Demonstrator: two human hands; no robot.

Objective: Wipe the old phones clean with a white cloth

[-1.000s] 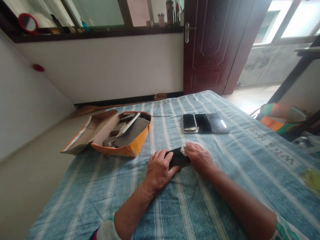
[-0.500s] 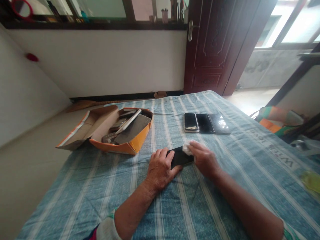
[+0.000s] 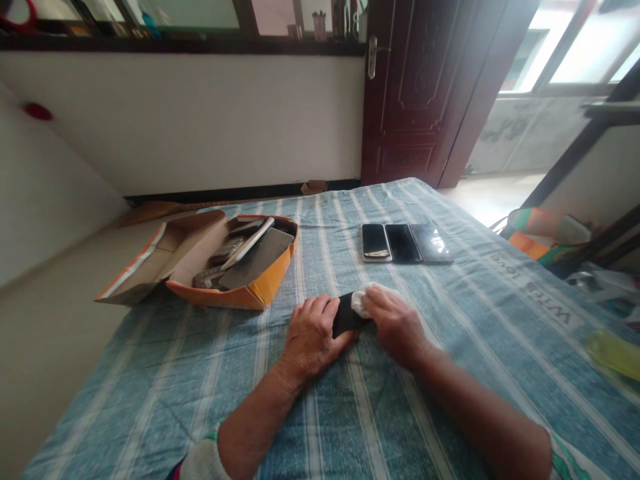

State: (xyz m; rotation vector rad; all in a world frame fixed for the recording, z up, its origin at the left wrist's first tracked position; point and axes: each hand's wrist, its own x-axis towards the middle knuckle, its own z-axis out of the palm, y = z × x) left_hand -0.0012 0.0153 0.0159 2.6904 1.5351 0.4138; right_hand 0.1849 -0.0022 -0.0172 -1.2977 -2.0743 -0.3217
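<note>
A dark phone point(image 3: 344, 316) lies on the blue striped cloth in front of me. My left hand point(image 3: 311, 337) grips its left end, fingers along the far edge and thumb along the near one. With my right hand point(image 3: 397, 325) I press a crumpled white tissue point(image 3: 359, 301) onto the phone's upper face, covering its right part. Farther off, three devices lie side by side: a light-framed phone point(image 3: 375, 241), a black phone point(image 3: 403, 243) and a wider glossy one point(image 3: 431, 243) that reflects the window.
An open orange cardboard box point(image 3: 265, 291) holding several phones and flat parts stands at the left, its lid folded outward. A yellow item point(image 3: 614, 353) lies at the right edge. Beyond the cloth are a white wall and a dark red door point(image 3: 415, 100).
My right hand has slid the tissue leftward along the phone, toward my left hand. The whole view has shifted slightly, so the surroundings appear a little farther left.
</note>
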